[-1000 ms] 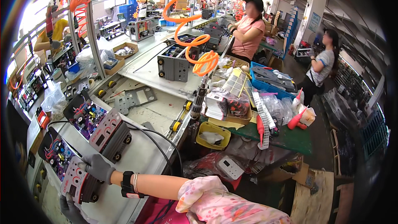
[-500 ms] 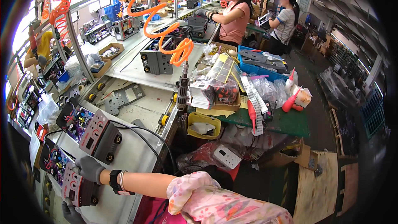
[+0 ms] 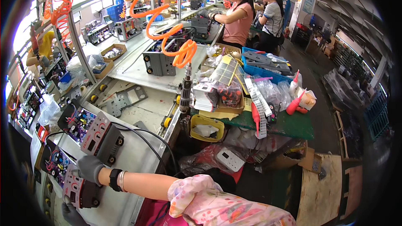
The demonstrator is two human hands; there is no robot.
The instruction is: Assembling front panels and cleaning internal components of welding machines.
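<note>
Two open-topped electrical units stand at the left on the metal bench. The nearer unit's grey front panel (image 3: 73,187) carries red markings, knobs and a dark window; behind it lie a circuit board and coloured wires (image 3: 55,161). My right hand (image 3: 89,170), in a grey glove, is closed over the panel's upper end. At its lower end, my left hand (image 3: 72,212), also grey-gloved, grips the edge; part of this hand is hidden in the dark rim. Just beyond stands the second unit (image 3: 100,138), with a similar panel and black feet, touched by neither hand.
An orange coiled hose (image 3: 180,54) hangs with a powered screwdriver (image 3: 184,90) over the bench. Black cables (image 3: 157,140) loop off the bench edge. To the right, a green table (image 3: 289,123) bears boxes, a blue crate (image 3: 264,72) and red bottles. Two people stand farther back.
My right hand has shifted slightly and its wrist has turned a little. The panel stays between my hands, almost unmoved. In the background, the farther person has moved left.
</note>
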